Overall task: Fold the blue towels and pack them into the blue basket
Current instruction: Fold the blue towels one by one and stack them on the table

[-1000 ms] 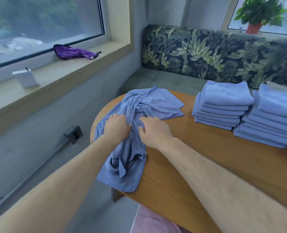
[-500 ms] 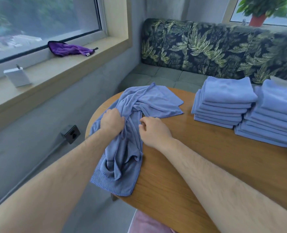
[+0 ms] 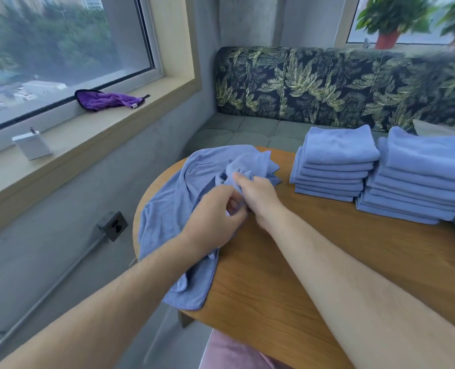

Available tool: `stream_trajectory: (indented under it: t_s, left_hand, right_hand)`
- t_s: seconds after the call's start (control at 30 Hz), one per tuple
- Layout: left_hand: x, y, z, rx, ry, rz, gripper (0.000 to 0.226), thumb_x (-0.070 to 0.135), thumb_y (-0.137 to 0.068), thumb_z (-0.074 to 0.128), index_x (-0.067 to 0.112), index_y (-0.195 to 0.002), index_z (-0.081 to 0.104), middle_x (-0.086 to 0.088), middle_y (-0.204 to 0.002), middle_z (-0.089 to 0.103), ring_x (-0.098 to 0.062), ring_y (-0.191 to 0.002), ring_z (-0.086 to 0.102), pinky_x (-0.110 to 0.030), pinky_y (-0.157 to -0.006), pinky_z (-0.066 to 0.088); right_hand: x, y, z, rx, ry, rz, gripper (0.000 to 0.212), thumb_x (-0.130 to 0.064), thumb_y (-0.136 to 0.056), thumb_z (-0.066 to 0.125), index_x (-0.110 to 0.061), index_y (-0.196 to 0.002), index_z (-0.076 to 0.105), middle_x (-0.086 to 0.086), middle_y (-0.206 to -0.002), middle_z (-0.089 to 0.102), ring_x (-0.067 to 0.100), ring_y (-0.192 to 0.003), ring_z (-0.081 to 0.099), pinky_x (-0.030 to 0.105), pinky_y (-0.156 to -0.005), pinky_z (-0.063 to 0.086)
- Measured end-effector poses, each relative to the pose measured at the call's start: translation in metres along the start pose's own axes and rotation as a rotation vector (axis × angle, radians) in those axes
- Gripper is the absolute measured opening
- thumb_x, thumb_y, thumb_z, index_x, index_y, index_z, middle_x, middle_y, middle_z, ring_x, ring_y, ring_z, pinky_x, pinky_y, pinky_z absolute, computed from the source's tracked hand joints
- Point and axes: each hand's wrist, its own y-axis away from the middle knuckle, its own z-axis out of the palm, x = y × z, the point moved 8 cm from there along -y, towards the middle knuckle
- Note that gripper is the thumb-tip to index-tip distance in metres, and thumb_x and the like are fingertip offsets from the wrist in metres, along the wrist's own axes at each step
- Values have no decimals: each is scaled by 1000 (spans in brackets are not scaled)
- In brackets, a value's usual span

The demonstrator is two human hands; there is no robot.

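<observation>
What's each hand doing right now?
Left hand: pinching the unfolded blue towel.
Right hand: gripping the same towel.

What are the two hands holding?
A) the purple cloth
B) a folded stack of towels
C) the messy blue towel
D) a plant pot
C: the left hand and the right hand both pinch the messy blue towel, which lies unfolded at the edge of the table.

Home nook, leaf-print sofa, windowsill, round table
</observation>
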Motion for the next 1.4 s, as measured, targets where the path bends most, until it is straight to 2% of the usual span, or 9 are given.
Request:
stream_trajectory:
  t_s: [0.07,0.2,0.3,0.4,0.53,0.73,0.97,1.17,1.4]
  left_hand:
    - [9,8,11,-50,15,11,14,23,-93,65,19,-80,63,8,-74,65,-8,-73,60,-17,-64,45]
    - [6,-8,14,51,-40,13,21,26,-96,60,15,-79,63,3,-76,63,-12,-76,58,-30,-72,45]
    - [5,-25,36,28,-149,-37,18,31,-91,61,20,-77,57,8,-81,57,-20,-88,61,-32,-72,46]
    - [9,-26,83,-157,-387,-119,28,43,-89,60,21,-74,52,3,-81,53,-30,-94,60,-39,-80,48]
    - [22,8,149,-411,-403,-201,41,49,-87,60,17,-63,49,3,-65,53,-23,-72,57,-30,-59,38]
    - [56,45,174,-267,-452,-5,23,41,-90,61,18,-85,60,2,-88,60,-22,-82,59,-37,-76,43]
    - [76,73,144,-117,-424,108,26,27,-91,61,18,-71,46,0,-79,51,-25,-66,52,-36,-64,35]
    - [61,87,119,-224,-309,-82,17,17,-81,54,13,-76,38,-3,-72,48,-24,-64,45,-35,-53,26]
    - [68,77,151,-458,-358,-167,12,33,-88,52,22,-90,52,3,-93,60,-24,-91,59,-37,-81,47]
  right_hand:
    - [-1,5,-22,39,-17,-37,16,-13,-95,62,-10,-82,55,9,-77,56,21,-70,57,22,-53,45]
    - [0,26,-76,42,82,-103,13,-11,-93,63,2,-89,64,12,-95,71,22,-92,68,36,-83,53]
    - [4,58,-120,7,135,-133,14,-9,-94,61,1,-99,70,8,-96,74,16,-89,70,29,-77,54]
    - [18,91,-166,68,217,-118,17,-12,-93,61,4,-91,63,7,-83,66,16,-78,62,29,-68,47]
    - [65,129,-220,212,280,6,19,-20,-92,60,-2,-92,64,6,-84,67,18,-75,63,29,-66,46]
    - [118,173,-252,358,204,105,37,-25,-94,60,10,-106,57,7,-83,57,18,-74,53,31,-63,40]
    - [107,194,-263,544,13,7,21,-25,-96,59,-4,-101,59,1,-83,60,12,-71,56,19,-58,45]
    - [95,207,-285,852,-166,-36,21,-25,-100,49,-10,-114,52,1,-96,60,16,-88,60,30,-70,44]
    - [101,204,-270,534,43,115,26,-30,-92,61,-7,-103,62,4,-93,68,15,-82,65,27,-62,45]
